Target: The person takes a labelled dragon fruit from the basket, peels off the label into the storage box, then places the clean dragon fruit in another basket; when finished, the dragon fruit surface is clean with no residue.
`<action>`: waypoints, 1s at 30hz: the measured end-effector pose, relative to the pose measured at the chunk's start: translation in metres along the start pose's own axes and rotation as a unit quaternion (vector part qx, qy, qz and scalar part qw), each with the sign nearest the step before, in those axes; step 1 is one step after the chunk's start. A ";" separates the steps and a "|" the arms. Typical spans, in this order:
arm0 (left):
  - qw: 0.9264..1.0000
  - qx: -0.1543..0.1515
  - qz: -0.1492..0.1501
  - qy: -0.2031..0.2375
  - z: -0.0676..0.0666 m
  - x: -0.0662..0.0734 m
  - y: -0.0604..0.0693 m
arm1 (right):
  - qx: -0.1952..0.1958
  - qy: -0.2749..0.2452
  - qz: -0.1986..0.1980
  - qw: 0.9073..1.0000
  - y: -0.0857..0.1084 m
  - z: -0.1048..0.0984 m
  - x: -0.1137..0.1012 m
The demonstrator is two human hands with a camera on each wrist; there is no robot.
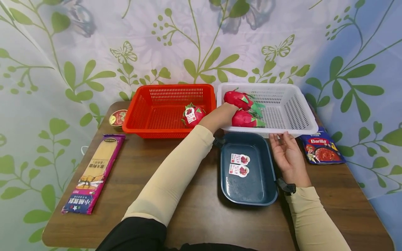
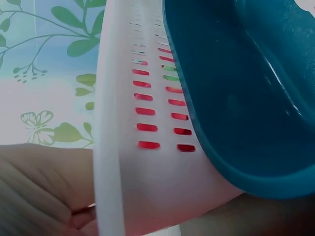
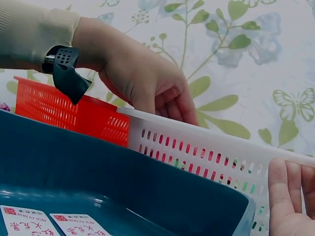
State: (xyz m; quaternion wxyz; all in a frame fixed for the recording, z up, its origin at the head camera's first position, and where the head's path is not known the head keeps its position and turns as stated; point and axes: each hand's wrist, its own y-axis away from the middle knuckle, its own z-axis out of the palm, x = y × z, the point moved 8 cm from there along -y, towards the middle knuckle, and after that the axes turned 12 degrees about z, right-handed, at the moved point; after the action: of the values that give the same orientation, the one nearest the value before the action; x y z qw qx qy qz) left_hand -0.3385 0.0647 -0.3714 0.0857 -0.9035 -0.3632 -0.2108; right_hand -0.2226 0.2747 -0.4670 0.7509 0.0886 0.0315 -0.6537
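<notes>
Over the left end of the white basket (image 1: 295,131), my left hand (image 1: 222,116) (image 2: 44,182) (image 3: 147,76) reaches in, its fingertips hidden, beside a red dragon fruit (image 1: 243,119). Whether it grips the fruit cannot be told. Another dragon fruit (image 1: 236,99) lies behind that one in the same basket. My right hand (image 1: 290,157) (image 3: 290,201) is palm up, with nearly straight fingers touching the basket's front wall near the rim. The red basket (image 1: 168,133) (image 3: 74,110) holds one dragon fruit (image 1: 198,113) with a white sticker.
A dark blue tray (image 1: 246,190) (image 2: 236,98) (image 3: 123,172), with two stickers (image 1: 240,159) inside, stands before the white basket. A noodle packet (image 1: 97,170) and a round tin (image 1: 118,118) are at left, a blue Barilla pouch (image 1: 323,148) at right.
</notes>
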 end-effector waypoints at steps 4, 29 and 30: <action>1.000 0.022 0.004 0.019 0.001 -0.005 0.003 | -0.005 0.001 0.003 1.000 -0.002 0.000 0.002; 0.896 0.371 0.245 0.017 -0.044 -0.015 0.188 | -0.013 0.005 0.003 1.000 0.002 -0.002 0.001; 0.893 0.377 0.243 0.027 -0.044 -0.021 0.196 | -0.014 0.005 0.004 1.000 0.002 -0.001 0.001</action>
State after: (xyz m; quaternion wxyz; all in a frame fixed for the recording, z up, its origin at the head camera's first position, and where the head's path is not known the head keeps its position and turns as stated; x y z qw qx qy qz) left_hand -0.2299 -0.1034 -0.3416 0.4783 -0.8573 -0.1823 -0.0546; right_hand -0.2208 0.2740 -0.4679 0.7543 0.0817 0.0442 -0.6500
